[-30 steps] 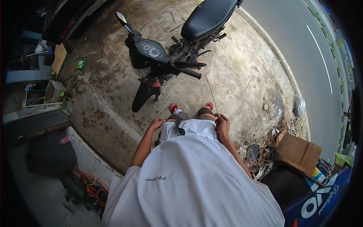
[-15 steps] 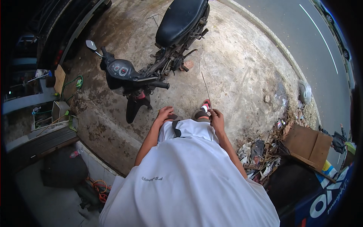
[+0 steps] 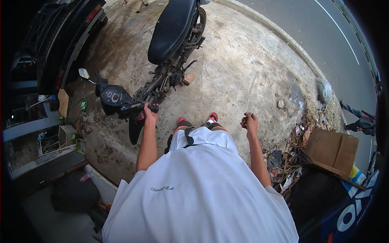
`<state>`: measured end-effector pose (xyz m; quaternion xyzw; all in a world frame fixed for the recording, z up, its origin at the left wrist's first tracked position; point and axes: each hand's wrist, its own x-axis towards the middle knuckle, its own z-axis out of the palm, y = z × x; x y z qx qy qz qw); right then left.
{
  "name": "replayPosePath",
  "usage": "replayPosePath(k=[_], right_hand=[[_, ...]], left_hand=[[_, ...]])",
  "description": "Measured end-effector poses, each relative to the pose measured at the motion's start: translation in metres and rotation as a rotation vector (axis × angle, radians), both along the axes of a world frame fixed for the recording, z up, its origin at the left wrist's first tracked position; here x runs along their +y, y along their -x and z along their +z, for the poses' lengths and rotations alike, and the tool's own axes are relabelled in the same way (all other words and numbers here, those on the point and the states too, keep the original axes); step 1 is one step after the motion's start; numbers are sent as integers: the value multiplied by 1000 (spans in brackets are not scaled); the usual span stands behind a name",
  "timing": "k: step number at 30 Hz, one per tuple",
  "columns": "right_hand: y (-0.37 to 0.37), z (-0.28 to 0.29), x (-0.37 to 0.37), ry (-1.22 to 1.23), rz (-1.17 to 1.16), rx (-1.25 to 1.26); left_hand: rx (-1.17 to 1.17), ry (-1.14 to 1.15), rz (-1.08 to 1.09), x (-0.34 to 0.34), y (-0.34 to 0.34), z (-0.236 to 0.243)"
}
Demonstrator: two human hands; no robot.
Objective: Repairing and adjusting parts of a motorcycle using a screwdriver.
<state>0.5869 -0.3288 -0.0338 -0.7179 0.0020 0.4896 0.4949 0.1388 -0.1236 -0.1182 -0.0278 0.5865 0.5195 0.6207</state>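
Observation:
A motorcycle (image 3: 170, 40) with a long black seat stands ahead of me to the left, its frame bare of side panels. My left hand (image 3: 150, 115) is closed around the near handlebar grip (image 3: 154, 108), whose black end sticks out beside my fingers. Out to the right, over the concrete, my right hand (image 3: 250, 122) pinches a thin metal rod (image 3: 262, 98). The rod points away and to the right, touching nothing else that I can see. Round gauges (image 3: 112, 96) show on the motorcycle's front.
Concrete ground (image 3: 231, 65) runs to a kerb and a road (image 3: 308, 28). At the right lie litter (image 3: 279, 164) and a flattened cardboard box (image 3: 330, 153). A person (image 3: 360, 119) walks by the roadside. A dark vehicle (image 3: 69, 36) stands far left.
My left hand has moved from my lap side onto the handlebar grip. My right hand has swung outward to the right with the rod, which now tilts right. Both feet now show.

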Motion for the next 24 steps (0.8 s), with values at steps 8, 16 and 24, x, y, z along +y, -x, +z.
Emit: replayPosePath(k=[8,16,24], right_hand=[[8,-8,-12,255,132,120],[4,-9,41,191,226,24],[-13,-12,138,225,281,43]], left_hand=[[41,62,30,-2,-6,-4],[143,147,101,-2,-21,-15],[538,186,281,-15,-43,-6]])
